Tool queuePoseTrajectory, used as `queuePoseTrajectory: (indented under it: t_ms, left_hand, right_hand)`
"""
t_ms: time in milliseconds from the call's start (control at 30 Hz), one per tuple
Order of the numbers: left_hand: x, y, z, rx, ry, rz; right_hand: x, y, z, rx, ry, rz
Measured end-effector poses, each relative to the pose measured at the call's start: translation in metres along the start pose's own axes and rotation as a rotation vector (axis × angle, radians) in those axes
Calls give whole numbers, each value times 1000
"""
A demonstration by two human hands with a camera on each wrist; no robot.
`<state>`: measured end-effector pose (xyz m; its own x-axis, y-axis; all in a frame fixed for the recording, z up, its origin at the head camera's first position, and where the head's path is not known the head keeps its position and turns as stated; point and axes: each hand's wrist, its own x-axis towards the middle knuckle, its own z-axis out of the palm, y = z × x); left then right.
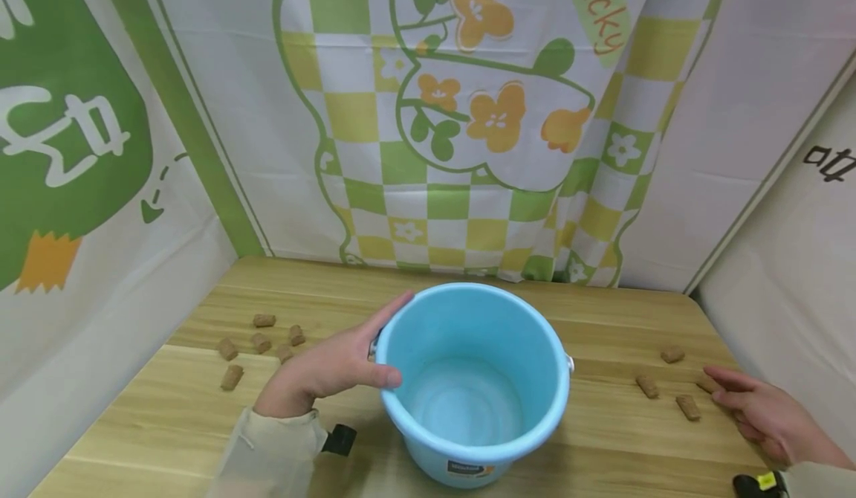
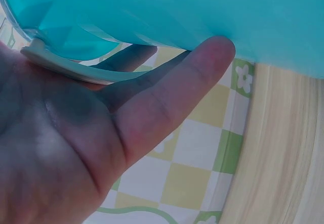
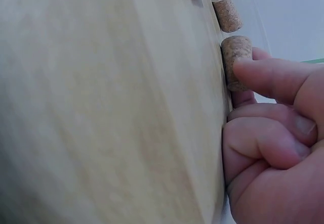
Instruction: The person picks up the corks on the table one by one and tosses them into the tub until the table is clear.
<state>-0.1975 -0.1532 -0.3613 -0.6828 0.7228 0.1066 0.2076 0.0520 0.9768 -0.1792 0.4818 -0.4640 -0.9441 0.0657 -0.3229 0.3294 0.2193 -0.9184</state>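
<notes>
Backdrop: 1 printed cloth behind the table, green/yellow/white checks, orange flowers, "Lucky" lettering top right.
Surface: 1 wood-grain tabletop, white cloth walls to both sides.
Bucket: 1 light-blue plastic bucket, mid-table between the two cork groups, mouth up; 1 dark front label, 1 pale handle.
Corks, left: 6 visible, loose group beyond the left forearm; any behind the arm, can't tell.
Corks, right: 4 total, 3 lying loose plus 1 held.
Left hand: spread against bucket's left side, thumb across rim, fingers reaching along outer wall.
Right hand: thumb and index pinching 1 cork at table's right edge, other fingers curled; cork-to-table contact unclear.
Wrists: 2 pale sleeves, 2 black straps, 1 per arm.
</notes>
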Motion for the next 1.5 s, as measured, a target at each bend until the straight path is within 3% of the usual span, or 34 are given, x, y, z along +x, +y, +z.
queuePoseTrajectory:
  t_ms: [367, 633, 1500]
  left_hand:
    - [1, 0, -1, -19, -21, 6]
    - [1, -1, 0, -22, -20, 11]
    - [0, -3, 0, -9, -2, 14]
  right_hand:
    - [1, 2, 1, -5, 4, -21]
    - [0, 0, 0, 3, 31, 12]
    - [-1, 3, -1, 96, 5, 17]
